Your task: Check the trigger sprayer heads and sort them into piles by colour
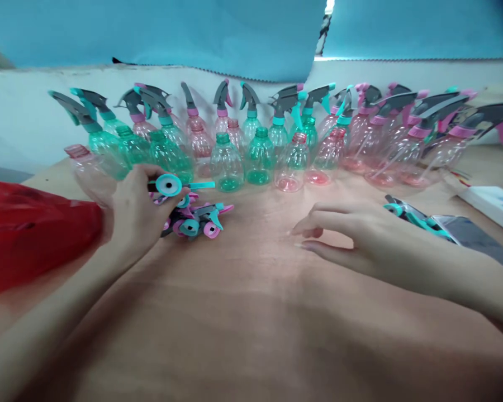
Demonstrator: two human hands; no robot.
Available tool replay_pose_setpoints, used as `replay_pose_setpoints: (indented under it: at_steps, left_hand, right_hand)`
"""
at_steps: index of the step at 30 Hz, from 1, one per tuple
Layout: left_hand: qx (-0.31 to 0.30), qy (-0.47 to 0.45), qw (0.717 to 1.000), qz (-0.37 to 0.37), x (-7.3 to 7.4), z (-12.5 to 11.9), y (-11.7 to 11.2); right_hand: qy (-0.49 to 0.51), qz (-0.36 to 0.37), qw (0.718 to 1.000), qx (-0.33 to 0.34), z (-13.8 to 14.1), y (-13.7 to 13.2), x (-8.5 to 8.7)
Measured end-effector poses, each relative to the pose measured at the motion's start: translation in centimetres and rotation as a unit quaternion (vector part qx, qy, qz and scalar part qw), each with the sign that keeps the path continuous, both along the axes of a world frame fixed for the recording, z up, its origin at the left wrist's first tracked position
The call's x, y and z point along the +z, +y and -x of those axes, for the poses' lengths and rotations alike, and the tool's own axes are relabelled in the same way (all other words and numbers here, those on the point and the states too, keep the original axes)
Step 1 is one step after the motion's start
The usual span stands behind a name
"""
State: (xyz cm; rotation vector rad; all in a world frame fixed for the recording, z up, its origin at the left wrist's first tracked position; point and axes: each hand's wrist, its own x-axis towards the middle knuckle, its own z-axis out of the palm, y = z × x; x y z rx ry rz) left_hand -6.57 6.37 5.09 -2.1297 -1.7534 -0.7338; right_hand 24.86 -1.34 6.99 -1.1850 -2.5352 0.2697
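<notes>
My left hand (136,215) is closed around a teal and grey spray trigger head (170,185), lifted just above a small pile of loose pink and teal trigger heads (199,219) on the wooden table (251,312). My right hand (339,234) hovers low over the bare table to the right of the pile, fingers stretched out and holding nothing. Behind both hands stands a wide row of clear green and pink plastic spray bottles (260,159), some capped with trigger heads, some uncapped.
A red plastic bag (29,231) lies at the left edge. More trigger heads (414,218) and a dark flat sheet (478,240) lie at the right, beside a white box (492,204). A white wall and blue cloth (193,33) close off the back.
</notes>
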Motion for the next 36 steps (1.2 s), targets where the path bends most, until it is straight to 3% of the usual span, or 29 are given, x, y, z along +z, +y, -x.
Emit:
replay_pose_setpoints:
  at_steps: [3, 7, 12, 15, 19, 23, 26, 29, 36]
  left_hand:
    - [-0.033, 0.05, 0.996, 0.061, -0.6, 0.6, 0.9]
    - [-0.085, 0.089, 0.985, 0.119, -0.7, 0.9, 0.5]
    - [-0.113, 0.097, 0.98, 0.128, -0.5, 1.7, 0.0]
    - [-0.135, 0.085, 0.982, 0.101, -0.2, 0.9, -0.7]
    - [-0.199, 0.055, 0.978, 0.023, 0.3, -2.9, -2.6]
    - [-0.333, 0.042, 0.942, -0.008, -0.1, -8.0, -4.3]
    - [-0.429, 0.035, 0.902, 0.027, -1.2, -11.3, -4.8]
    - [-0.484, 0.024, 0.872, 0.073, -2.4, -14.2, -4.8]
    - [-0.518, -0.051, 0.84, 0.155, -4.4, -19.3, -3.8]
  right_hand:
    - [-0.002, -0.019, 0.999, -0.025, -0.8, 0.0, -0.6]
    - [-0.027, -0.001, 0.998, -0.053, -2.9, -0.8, -1.4]
    - [-0.066, 0.012, 0.994, -0.086, -6.2, -1.8, -2.4]
    - [-0.07, 0.017, 0.989, -0.128, -8.3, -2.2, -2.6]
    - [-0.084, 0.027, 0.977, -0.192, -11.8, -2.0, -2.5]
    - [-0.107, 0.023, 0.963, -0.248, -15.3, -0.7, -2.8]
    - [-0.127, 0.009, 0.951, -0.28, -16.8, 0.8, -3.4]
    - [-0.156, -0.005, 0.947, -0.282, -17.0, 2.3, -4.3]
    - [-0.188, 0.042, 0.957, -0.218, -16.9, 4.3, -5.5]
